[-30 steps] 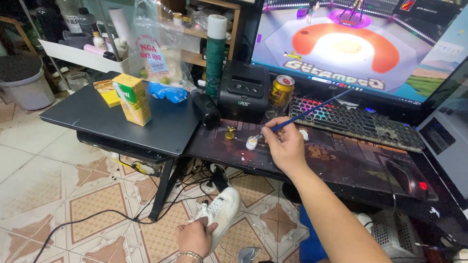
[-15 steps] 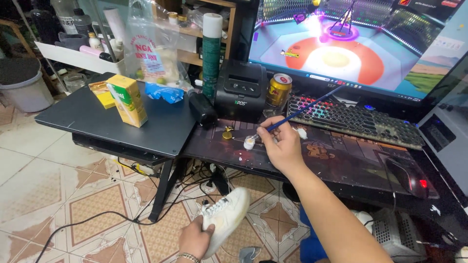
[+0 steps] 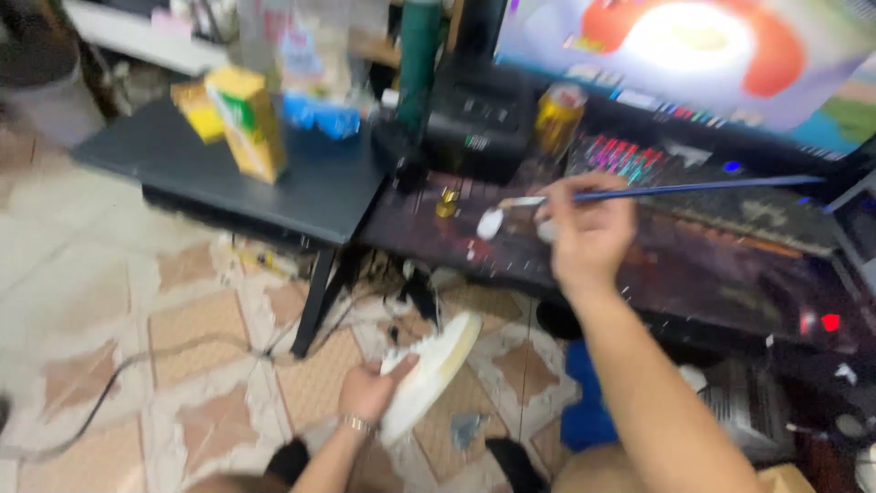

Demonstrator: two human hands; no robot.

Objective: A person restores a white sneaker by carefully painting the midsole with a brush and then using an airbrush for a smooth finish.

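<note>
The picture is a bit blurry. The left hand (image 3: 370,391) is low down, near the floor, and it grips a white shoe (image 3: 429,372) by one end. The shoe tilts up, with its pale sole facing right. Under it is the tiled floor (image 3: 164,319) with a dark cable (image 3: 119,383) lying across it.

The right hand (image 3: 589,233) is up over the desk (image 3: 693,265), which has a dark mat on top. Its fingers pinch a long thin paintbrush (image 3: 693,189) with a blue handle. The handle points to the right, and the brush tip points left. Just beside the tip is a small white blob (image 3: 490,224) on the mat, and a little gold thing (image 3: 447,203) sits a bit more to the left.

Far behind the right hand is a keyboard (image 3: 630,155) with colored lights, a yellow can (image 3: 558,117), and a big bright screen (image 3: 693,46). On the left is a lower black table (image 3: 301,187) with a yellow and green carton (image 3: 246,123) standing on it.
</note>
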